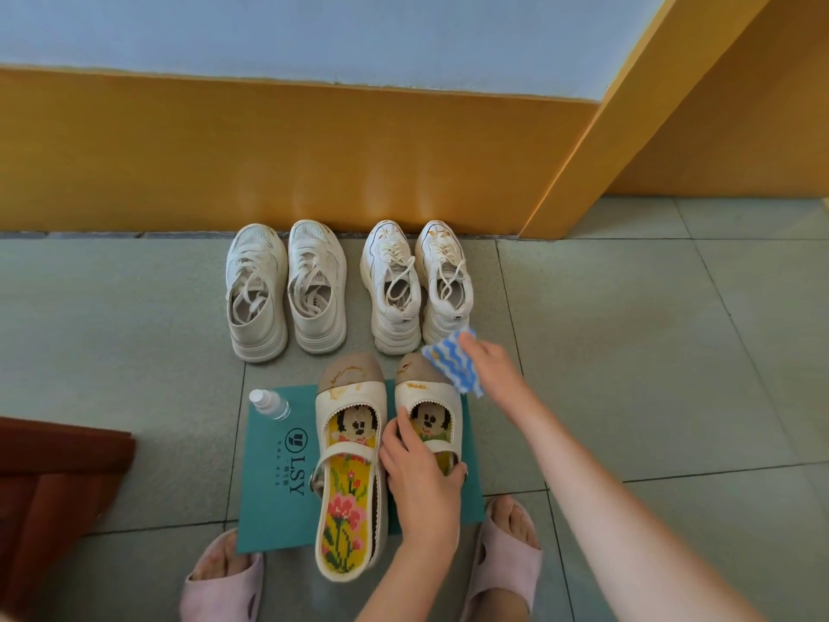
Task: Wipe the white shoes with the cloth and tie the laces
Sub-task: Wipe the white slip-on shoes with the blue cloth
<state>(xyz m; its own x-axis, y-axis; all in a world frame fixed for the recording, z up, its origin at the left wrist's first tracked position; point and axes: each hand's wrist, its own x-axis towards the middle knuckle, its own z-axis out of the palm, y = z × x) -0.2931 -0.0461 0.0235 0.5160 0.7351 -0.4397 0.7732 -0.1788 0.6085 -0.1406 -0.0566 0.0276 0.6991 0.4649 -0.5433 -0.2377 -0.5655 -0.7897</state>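
Two white strap shoes with embroidered insoles stand on a teal mat (269,496). My left hand (421,478) grips the right strap shoe (426,392) around its opening and strap. The left strap shoe (347,469) stands untouched beside it, with brownish stains on its toe. My right hand (491,365) holds a blue-and-white wavy cloth (453,363) at the right shoe's toe. Behind them, two pairs of white laced sneakers stand by the wall: the left pair (285,289) and the right pair (417,285), laces loose.
A small clear spray bottle (269,404) lies on the mat's far left corner. My feet in pink slippers (224,585) (504,558) flank the mat's near edge. A dark red wooden piece of furniture (54,496) stands at the left. An orange wall and corner (583,172) border the grey tiled floor.
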